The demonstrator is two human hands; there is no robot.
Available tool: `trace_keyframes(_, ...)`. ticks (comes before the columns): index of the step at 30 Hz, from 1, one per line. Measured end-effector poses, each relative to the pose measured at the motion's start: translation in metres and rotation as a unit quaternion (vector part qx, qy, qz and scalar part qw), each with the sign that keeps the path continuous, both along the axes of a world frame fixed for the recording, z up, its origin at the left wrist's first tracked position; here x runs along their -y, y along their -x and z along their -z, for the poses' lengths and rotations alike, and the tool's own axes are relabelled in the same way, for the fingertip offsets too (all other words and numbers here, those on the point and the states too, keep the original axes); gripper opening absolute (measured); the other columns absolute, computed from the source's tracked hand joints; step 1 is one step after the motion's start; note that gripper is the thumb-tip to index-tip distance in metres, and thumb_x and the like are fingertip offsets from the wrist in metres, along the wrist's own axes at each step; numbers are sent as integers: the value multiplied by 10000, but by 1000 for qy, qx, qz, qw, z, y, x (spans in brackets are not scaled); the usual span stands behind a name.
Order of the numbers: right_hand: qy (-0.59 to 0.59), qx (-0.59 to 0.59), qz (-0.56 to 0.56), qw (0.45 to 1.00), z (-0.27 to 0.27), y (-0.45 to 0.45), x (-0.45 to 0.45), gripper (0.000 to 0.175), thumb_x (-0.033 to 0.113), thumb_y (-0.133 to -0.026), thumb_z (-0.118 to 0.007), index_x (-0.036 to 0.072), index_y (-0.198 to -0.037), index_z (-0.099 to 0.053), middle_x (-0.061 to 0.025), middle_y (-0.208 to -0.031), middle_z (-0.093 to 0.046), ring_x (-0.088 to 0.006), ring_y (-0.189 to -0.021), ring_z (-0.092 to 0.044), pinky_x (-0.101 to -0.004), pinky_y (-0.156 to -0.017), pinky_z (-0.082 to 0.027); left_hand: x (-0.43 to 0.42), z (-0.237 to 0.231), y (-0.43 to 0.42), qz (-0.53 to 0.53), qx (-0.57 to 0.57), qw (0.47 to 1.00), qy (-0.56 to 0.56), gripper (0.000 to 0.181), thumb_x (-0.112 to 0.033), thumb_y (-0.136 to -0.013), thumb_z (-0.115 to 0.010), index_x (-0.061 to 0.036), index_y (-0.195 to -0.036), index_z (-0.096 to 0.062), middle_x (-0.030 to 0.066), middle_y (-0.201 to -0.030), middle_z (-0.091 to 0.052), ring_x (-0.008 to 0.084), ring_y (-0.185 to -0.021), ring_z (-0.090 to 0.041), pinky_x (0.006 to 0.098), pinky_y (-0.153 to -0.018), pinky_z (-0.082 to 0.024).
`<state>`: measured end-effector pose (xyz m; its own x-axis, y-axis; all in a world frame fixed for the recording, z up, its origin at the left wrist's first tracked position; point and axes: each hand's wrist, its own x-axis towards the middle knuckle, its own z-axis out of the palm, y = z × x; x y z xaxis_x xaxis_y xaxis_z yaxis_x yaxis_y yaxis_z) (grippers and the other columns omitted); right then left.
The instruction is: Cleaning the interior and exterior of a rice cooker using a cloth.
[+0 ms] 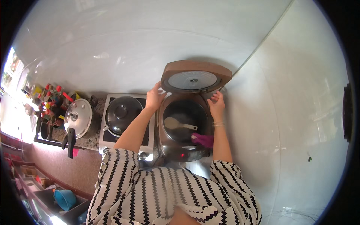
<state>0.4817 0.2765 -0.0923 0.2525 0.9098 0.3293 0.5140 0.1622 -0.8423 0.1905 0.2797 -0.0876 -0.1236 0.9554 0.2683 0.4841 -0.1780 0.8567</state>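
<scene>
A rice cooker (180,152) stands before me with its brown lid (197,66) raised. A pale rice paddle (178,123) lies over the dark round opening, and a purple cloth (205,140) rests at the cooker's lower right rim. My left hand (155,97) is at the left of the hinge end, by the lid's lower left corner, fingers apart; whether the fingertips touch the cooker is unclear. On the right side, my right hand (217,104) is beside the cooker's rear right corner with its fingers curled and spread, holding nothing visible.
Left of the cooker, a dark lidded pan (123,112) sits on a silver-framed cooktop (105,147). Farther left are a pressure cooker (78,118) and several bottles (52,95). White walls (253,112) border the back and right. A blue plastic container (65,199) stands in a compartment at lower left.
</scene>
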Motion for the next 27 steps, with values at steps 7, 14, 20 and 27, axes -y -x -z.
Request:
trace_keyframes(7,48,-10,-26,998,-21,13,74,478,-15,-686,-681,23,-1131,-508,-117,-1008,-589,-188,-871,-592,-302,-757,-490,-11,-2,-2,-10,-35,999,10,535,-94,-696,-719,-74,-1172,-475,166,-966,-629,308,-832,-636,382,-724,-507)
trace_keyframes(14,26,42,-37,998,-19,0,121,330,-20,-732,-652,10,-1049,-567,-90,-964,-591,-154,-842,-588,-252,-684,-491,-16,-5,-13,-8,-11,999,-38,409,-147,-704,-726,-41,-1024,-496,182,-802,-623,346,-700,-618,418,-643,-474)
trace_keyframes(20,37,59,-2,998,-27,-7,148,292,-15,-732,-645,5,-1017,-582,-87,-952,-600,-165,-834,-596,-264,-680,-497,-19,7,-10,-27,-40,997,-68,412,-182,-707,-726,-38,-1021,-501,165,-782,-619,350,-739,-609,424,-645,-480)
trace_keyframes(27,9,127,1,992,-33,3,144,278,6,-741,-648,11,-1012,-586,-101,-946,-599,-179,-800,-605,-275,-672,-498,-19,6,-16,-61,-58,993,-79,435,-127,-709,-714,-60,-1077,-493,143,-805,-627,324,-756,-616,405,-669,-486)
